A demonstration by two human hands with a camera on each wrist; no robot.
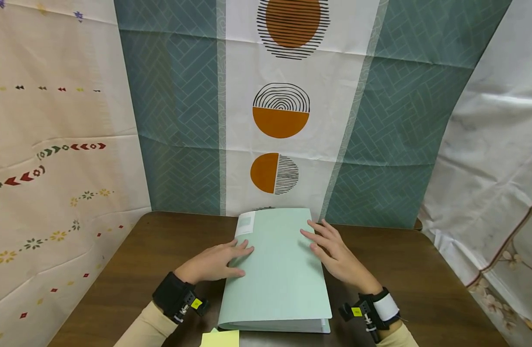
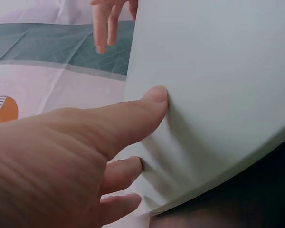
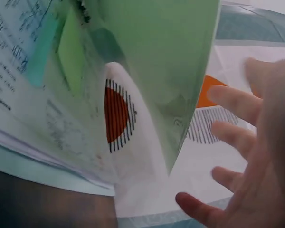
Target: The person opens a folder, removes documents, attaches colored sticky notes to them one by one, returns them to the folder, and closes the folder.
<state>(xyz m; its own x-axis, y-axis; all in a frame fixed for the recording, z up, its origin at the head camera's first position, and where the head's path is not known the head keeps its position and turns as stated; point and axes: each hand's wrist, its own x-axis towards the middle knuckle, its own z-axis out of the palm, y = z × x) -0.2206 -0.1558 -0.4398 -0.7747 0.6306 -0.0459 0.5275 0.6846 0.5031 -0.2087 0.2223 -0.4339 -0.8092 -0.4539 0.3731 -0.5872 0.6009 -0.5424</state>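
A mint-green folder (image 1: pixel 276 274) lies on the table with its cover toward me and a white label (image 1: pixel 246 223) at its upper left. My left hand (image 1: pixel 218 260) is at its left side, fingers loosely spread, fingertips right at the cover. In the left wrist view the thumb (image 2: pixel 156 95) shows against the cover. My right hand (image 1: pixel 335 253) hovers with spread fingers by the upper right edge. The right wrist view shows the cover (image 3: pixel 166 52) standing away from the clear sleeves and written pages (image 3: pixel 19 71) inside, with green and teal tabs (image 3: pixel 71 57) among them.
A yellow sticky-note pad (image 1: pixel 220 339) lies at the folder's front left corner, cut by the frame. The brown wooden table (image 1: pixel 404 270) extends to both sides. Patterned cloth (image 1: pixel 179 106) hangs behind it, with more cloth at the left and right.
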